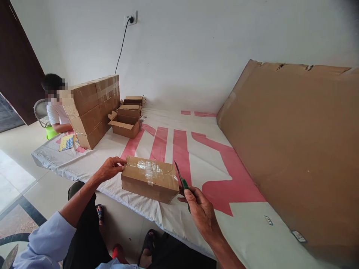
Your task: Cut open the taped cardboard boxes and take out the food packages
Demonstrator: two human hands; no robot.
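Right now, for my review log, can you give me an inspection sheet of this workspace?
Surface: white sheet with pink shapes spread low over a tiled floor.
Job's things: taped cardboard box near the sheet's front edge; green-handled cutter, blade by the box's right end.
Clutter: stack of sealed cartons; small open boxes; printed card; large flat cardboard sheet leaning against the wall.
Hands: left hand on the box's left end; right hand grips the cutter.
Cables: black cord plugged into a wall socket.
Surroundings: a seated person behind the cartons; dark door at left.

Open sheet (196, 157) beyond taped box (150, 179); cardboard sheet (294, 149) blocks right.
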